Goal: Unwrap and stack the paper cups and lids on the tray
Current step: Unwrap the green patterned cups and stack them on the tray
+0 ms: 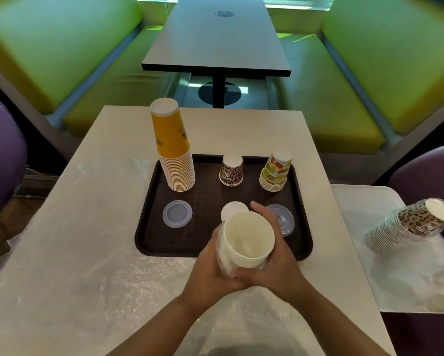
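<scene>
White cups (246, 242), one nested stack with the mouth facing me, sit over the tray's (149, 242) near edge, my left hand (210, 268) and right hand (277, 263) both curled round them. I count three upturned stacks on the tray: yellow cups (173, 147), leopard cups (231, 170), striped cups (276, 172). In front lie three lids: a clear lid (177, 214), a white lid (232, 209), a domed lid (283, 219).

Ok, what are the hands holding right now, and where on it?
Both hands, left hand and right hand, grip a stack of white cups around its sides, open mouth facing up.
</scene>
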